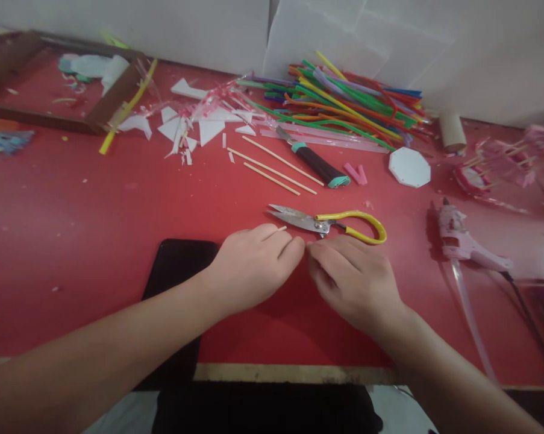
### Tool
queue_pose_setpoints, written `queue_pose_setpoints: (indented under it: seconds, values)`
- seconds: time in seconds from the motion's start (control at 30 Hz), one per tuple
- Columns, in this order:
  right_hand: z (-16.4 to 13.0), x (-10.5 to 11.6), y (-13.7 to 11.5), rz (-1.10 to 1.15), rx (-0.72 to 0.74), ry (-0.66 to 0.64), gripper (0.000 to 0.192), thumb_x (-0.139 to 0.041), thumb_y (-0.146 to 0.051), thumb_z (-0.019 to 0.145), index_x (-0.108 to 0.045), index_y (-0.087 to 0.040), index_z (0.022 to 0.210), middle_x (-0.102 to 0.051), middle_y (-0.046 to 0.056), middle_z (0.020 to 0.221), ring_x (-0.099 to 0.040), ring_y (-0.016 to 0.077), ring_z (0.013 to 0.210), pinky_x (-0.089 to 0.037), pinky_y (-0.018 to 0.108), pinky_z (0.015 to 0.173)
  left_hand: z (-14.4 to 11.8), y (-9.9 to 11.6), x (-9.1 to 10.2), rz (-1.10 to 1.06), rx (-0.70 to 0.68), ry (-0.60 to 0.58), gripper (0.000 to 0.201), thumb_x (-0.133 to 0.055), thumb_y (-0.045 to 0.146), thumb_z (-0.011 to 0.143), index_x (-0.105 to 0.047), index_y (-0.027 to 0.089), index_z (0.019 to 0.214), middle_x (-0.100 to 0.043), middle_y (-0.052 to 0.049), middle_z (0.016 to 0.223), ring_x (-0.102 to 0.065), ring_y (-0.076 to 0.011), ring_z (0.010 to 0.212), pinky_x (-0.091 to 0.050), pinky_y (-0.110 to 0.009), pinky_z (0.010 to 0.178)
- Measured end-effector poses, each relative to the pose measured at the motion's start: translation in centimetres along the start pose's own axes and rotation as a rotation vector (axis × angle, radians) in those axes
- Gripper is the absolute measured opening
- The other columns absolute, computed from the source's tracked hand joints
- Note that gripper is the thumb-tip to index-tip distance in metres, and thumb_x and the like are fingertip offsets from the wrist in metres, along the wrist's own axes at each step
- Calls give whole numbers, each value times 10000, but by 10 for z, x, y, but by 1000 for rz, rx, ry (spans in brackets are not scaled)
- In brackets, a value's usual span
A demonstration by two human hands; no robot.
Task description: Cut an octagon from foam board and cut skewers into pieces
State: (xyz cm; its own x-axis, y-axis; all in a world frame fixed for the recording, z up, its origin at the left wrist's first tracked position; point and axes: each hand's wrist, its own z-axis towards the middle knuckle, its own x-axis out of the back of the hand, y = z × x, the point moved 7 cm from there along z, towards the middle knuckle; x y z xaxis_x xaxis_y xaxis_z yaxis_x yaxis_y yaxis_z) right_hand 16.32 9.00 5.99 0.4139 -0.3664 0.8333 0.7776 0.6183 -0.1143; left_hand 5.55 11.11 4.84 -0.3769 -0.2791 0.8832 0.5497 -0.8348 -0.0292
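My left hand (pixel 258 262) is closed, and the pale tip of a thin wooden stick (pixel 282 228) pokes out between its fingers. Close beside it, my right hand (pixel 355 274) is closed too, thumb and forefinger pinched together; whatever it grips is hidden. Just beyond both hands lie snips with yellow handles (pixel 326 223), their blades pointing left. Several thin wooden sticks (pixel 274 172) rest farther back on the red table (pixel 118 211). A black and teal craft knife (pixel 321 166) lies beside them.
Pipe cleaners (pixel 344 102) are piled at the back, left of a white octagonal piece (pixel 409 167). White scraps (pixel 211 131) and a wooden frame (pixel 93 114) lie left. A pink glue gun (pixel 470 241) with a cord is at right. Under my left forearm lies a black phone-like slab (pixel 176 262).
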Motion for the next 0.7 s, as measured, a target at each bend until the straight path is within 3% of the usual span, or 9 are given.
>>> queue_pose_setpoints:
  seconds: [0.13,0.3,0.7]
  values:
    - [-5,-6,3,62,113,-140,222,-520,-22,874,-662,-160,773,-671,32,687,-591,163,607,-467,297,572,-1,3,-6,-47,-58,-75,224,-437,45,901,-601,164,805,-552,-19,637,-503,-191,628,-322,-284,473]
    - [-5,-5,16,286,70,-230,209,-516,-89,920,-657,-181,798,-697,26,725,-614,146,656,-481,277,615,-1,4,-8,-113,-76,-89,239,-440,51,902,-610,182,796,-565,-15,651,-480,-191,648,-354,-297,508]
    - [3,11,27,580,-136,-23,112,-668,-100,851,-685,-206,878,-770,6,771,-728,133,683,-573,225,627,1,-11,3,-491,100,17,184,-469,123,933,-635,187,889,-674,-6,752,-543,-137,662,-438,-252,622]
